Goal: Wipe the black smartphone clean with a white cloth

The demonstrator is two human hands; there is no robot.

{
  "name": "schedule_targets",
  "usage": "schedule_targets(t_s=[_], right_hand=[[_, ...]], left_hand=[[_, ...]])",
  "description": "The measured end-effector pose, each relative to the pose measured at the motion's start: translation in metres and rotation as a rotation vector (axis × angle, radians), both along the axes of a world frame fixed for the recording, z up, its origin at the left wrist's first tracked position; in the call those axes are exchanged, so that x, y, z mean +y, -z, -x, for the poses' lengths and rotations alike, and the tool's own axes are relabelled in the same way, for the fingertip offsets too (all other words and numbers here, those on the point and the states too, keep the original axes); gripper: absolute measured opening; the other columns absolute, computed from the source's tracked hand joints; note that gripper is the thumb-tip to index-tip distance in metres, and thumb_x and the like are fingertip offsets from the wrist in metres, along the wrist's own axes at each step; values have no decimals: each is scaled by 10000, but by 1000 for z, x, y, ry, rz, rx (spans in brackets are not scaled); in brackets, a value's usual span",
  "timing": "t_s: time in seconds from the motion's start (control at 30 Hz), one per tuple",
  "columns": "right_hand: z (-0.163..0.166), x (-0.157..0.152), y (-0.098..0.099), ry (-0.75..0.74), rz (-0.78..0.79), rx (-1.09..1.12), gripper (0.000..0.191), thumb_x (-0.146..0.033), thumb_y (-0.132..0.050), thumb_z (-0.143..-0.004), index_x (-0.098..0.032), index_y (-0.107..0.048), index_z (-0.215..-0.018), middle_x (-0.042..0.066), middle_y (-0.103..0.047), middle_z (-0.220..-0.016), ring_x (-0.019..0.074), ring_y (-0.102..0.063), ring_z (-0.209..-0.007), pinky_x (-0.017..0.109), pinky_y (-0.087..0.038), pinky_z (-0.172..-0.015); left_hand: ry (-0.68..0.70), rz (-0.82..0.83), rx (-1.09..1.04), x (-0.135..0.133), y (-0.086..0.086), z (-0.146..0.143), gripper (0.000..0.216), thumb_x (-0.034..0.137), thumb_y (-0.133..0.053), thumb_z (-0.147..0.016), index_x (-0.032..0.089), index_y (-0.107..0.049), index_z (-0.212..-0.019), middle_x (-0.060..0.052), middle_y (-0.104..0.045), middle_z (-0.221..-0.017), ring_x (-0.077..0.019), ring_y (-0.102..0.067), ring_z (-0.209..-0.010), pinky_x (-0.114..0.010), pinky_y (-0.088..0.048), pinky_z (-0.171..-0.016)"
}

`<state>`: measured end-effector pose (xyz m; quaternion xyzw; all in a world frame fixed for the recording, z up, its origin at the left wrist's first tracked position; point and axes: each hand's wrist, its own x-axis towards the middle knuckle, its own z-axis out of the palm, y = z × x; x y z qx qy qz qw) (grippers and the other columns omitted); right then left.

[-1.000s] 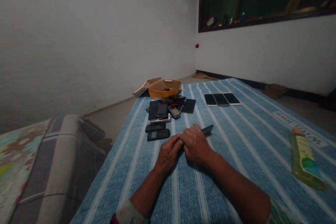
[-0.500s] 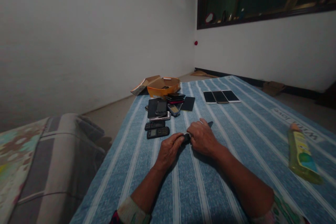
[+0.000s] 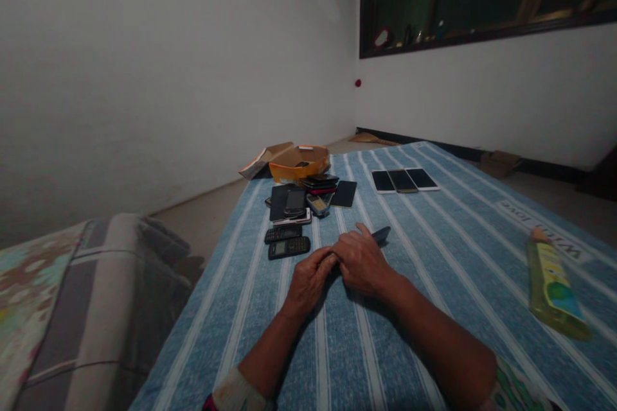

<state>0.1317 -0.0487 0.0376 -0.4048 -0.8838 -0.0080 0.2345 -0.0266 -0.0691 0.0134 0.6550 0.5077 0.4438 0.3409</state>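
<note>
My left hand [image 3: 311,277] and my right hand [image 3: 364,262] meet over the middle of the cloth, fingers curled and touching. From behind my right hand sticks out a dark, thin, flat piece [image 3: 382,236] with a rounded end, like part of a phone; the rest of it is covered by the fingers. My left fingers are pinched against my right ones, and what they grip is hidden. Left of my hands lie two black keypad phones, a nearer one [image 3: 289,247] and a farther one [image 3: 283,234].
Beyond the keypad phones lies a pile of phones [image 3: 295,201], with an open orange box [image 3: 289,171] behind it. Three smartphones [image 3: 403,181] lie side by side farther right. A yellow-green bottle [image 3: 555,286] lies on the striped blue cloth [image 3: 463,270] at right.
My right hand has shifted left against my left hand, covering the black thing that showed between them. More of the dark flat piece shows beyond my right hand.
</note>
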Motion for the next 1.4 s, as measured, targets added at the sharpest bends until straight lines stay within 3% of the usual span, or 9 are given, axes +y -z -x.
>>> schedule_targets(t_s=[0.4, 0.6, 0.87, 1.07, 1.4], right_hand=[[-41, 21, -1, 177, 12, -19, 186, -83, -486, -789, -182, -643, -780, 59, -631, -817, 215, -546, -834, 429, -240, -1003], [-21, 13, 3, 144, -5, -7, 161, -80, -508, -777, -169, -641, -790, 75, -618, -815, 223, -525, -834, 398, -285, -938], [12, -4, 7, 51, -52, 46, 172, -112, -499, -822, -158, -651, -888, 74, -607, -830, 235, -497, -842, 413, -271, -983], [3, -3, 0, 40, 9, 2, 170, -121, -493, -837, -173, -651, -870, 59, -624, -849, 223, -520, -857, 423, -230, -1021], [-25, 11, -1, 163, 40, -29, 181, -91, -490, -803, -185, -643, -780, 50, -619, -825, 207, -530, -850, 417, -223, -1002]], left_hand=[[-60, 2, 28, -1, -3, -1, 323, 408, -545, -852, 153, -731, -924, -21, -692, -750, -158, -599, -642, -279, -500, -649], [-58, -7, -10, 1, -2, -2, 315, 408, -551, -848, 157, -726, -924, -27, -704, -769, -166, -615, -662, -283, -511, -667], [-25, -28, -2, 1, -3, -2, 326, 369, -530, -865, 168, -725, -1032, -49, -742, -943, -195, -659, -808, -298, -518, -798], [3, -19, -16, 1, 1, -1, 323, 385, -538, -866, 166, -723, -1014, -53, -738, -920, -201, -658, -811, -296, -529, -759], [-34, -20, 11, 1, 3, 1, 305, 417, -552, -857, 169, -712, -933, -29, -698, -814, -172, -624, -700, -294, -516, -701]])
